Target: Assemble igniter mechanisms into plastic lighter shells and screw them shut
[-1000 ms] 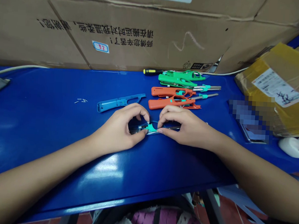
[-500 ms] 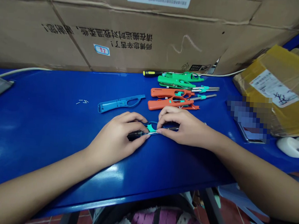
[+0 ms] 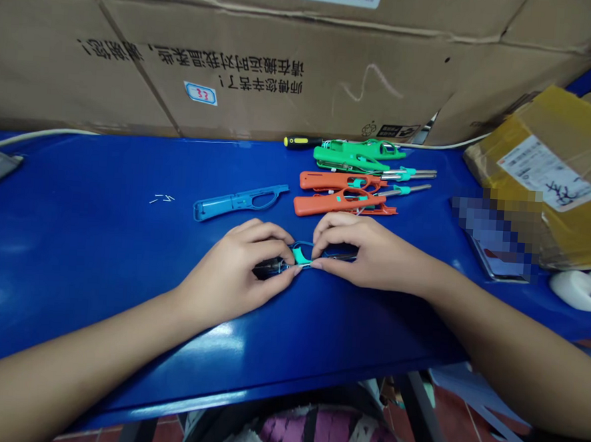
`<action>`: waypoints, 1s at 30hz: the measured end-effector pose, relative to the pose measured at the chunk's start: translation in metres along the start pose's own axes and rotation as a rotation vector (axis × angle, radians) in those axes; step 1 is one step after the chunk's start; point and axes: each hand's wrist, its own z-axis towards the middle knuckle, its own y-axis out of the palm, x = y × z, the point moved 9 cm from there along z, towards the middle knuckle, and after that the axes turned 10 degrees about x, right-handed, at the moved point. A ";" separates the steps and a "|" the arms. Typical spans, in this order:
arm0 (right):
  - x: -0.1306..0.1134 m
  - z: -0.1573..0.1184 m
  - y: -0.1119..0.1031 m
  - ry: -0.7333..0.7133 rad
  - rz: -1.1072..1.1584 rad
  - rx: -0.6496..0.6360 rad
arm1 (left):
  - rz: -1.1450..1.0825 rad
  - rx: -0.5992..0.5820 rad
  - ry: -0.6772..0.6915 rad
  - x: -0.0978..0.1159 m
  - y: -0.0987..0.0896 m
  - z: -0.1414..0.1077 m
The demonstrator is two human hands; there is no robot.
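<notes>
A blue long-nosed gas lighter with its inner parts exposed lies between my hands, its teal trigger (image 3: 300, 256) showing in the gap. My left hand (image 3: 247, 261) is closed around its dark handle end, fingers and thumb pinching beside the trigger. From the other side my right hand (image 3: 356, 248) pinches the lighter just past the trigger, near its metal tube. My fingers hide much of the body. Behind my left hand lies a loose blue lighter shell half (image 3: 239, 203). Several small white pins (image 3: 163, 198) are scattered to its left.
Orange lighters (image 3: 341, 204) and green lighters (image 3: 352, 160) lie in a row at the back, by a yellow-black screwdriver (image 3: 303, 143). A large cardboard box (image 3: 232, 117) walls off the rear. To the right are a phone (image 3: 497, 246), a taped parcel (image 3: 571, 218) and a white object (image 3: 576, 290).
Both hands keep their hold, with slight finger shifts around the trigger. The view has tilted down a little.
</notes>
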 end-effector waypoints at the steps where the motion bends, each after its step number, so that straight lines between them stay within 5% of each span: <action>1: -0.001 0.000 0.000 -0.005 -0.004 -0.002 | 0.002 -0.007 0.002 0.000 0.000 0.000; 30: -0.008 -0.001 -0.003 -0.032 -0.027 0.007 | 0.044 -0.019 0.028 0.004 0.004 -0.001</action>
